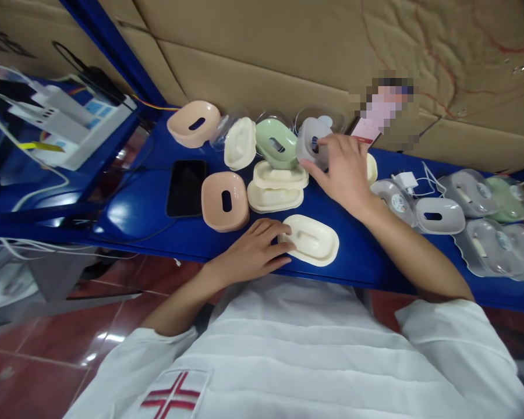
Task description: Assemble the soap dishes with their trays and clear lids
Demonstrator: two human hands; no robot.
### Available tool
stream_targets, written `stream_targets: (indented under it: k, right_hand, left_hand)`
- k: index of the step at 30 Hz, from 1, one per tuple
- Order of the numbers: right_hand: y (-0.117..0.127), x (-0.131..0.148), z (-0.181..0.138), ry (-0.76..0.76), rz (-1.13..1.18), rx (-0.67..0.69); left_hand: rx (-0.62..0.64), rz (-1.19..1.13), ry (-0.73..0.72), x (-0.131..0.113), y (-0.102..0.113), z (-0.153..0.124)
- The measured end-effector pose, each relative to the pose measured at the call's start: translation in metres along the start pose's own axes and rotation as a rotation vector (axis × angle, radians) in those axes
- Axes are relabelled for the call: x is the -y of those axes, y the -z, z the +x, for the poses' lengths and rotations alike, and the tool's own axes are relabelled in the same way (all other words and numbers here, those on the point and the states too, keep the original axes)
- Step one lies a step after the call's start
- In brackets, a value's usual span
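Observation:
My left hand [262, 247] rests at the left end of a cream oval tray [312, 240] that lies flat near the table's front edge. Its fingers are stretched and apart, with the tips on the tray's rim. Farther back, my right hand [343, 169] has thumb and fingers around a grey plastic dish [308, 139] with an oval slot, tilted up beside a green slotted dish [277, 142]. Right in front of the green dish, cream trays [275, 195] lie overlapped. Another cream tray [240, 142] leans to its left. Part of a cream piece [371, 169] shows behind my right hand.
Peach slotted dishes [225, 203] and a black phone [186, 188] are on the left of the blue table [131, 203]. Clear-packed grey pieces [484, 244], a grey dish [440, 215] and a white charger [406, 181] lie right. A power strip [87, 134] and cables stand far left; cardboard [262, 52] backs the table.

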State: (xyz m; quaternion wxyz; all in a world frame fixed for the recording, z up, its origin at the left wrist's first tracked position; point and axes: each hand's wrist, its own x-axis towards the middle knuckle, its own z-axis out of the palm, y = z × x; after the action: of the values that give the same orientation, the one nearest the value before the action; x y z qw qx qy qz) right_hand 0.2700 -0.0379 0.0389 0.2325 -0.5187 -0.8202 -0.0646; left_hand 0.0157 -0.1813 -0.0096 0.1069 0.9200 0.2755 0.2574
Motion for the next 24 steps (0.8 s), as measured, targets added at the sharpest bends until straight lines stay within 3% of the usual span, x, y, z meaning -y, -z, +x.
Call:
stream_targets:
  k: [3, 6, 9, 12, 15, 18, 21, 24]
  right_hand:
    - [-0.012, 0.007, 0.022, -0.074, -0.01, 0.098]
    - [0.007, 0.001, 0.013, -0.078, 0.078, 0.051]
    - [0.045, -0.003, -0.029, -0.031, 0.179, -0.04]
    - [0.067, 0.005, -0.092, 0.077, 0.326, -0.019]
    - [0.061, 0.023, -0.152, 0.184, 0.475, 0.039]
    - [0.046, 0.041, -0.193, 0.167, 0.544, -0.002]
    - [0.038, 0.053, -0.211, 0.095, 0.509, -0.106]
    - [0.035, 0.056, -0.214, 0.088, 0.469, -0.077]
  left_hand:
    - [0.009, -0.016, 0.004, 0.001, 0.001, -0.001]
    - [0.025, -0.032, 0.011, 0.001, 0.002, -0.002]
    - [-0.085, 0.023, 0.052, 0.0, 0.0, -0.005]
    - [-0.235, 0.108, 0.075, 0.001, -0.003, -0.008]
    - [-0.244, 0.129, 0.04, 0.002, -0.004, -0.008]
    - [-0.158, 0.109, 0.032, 0.003, -0.002, -0.004]
    - [-0.112, 0.088, 0.041, 0.002, 0.001, 0.0]
    - [-0.063, 0.076, 0.041, 0.001, 0.002, 0.001]
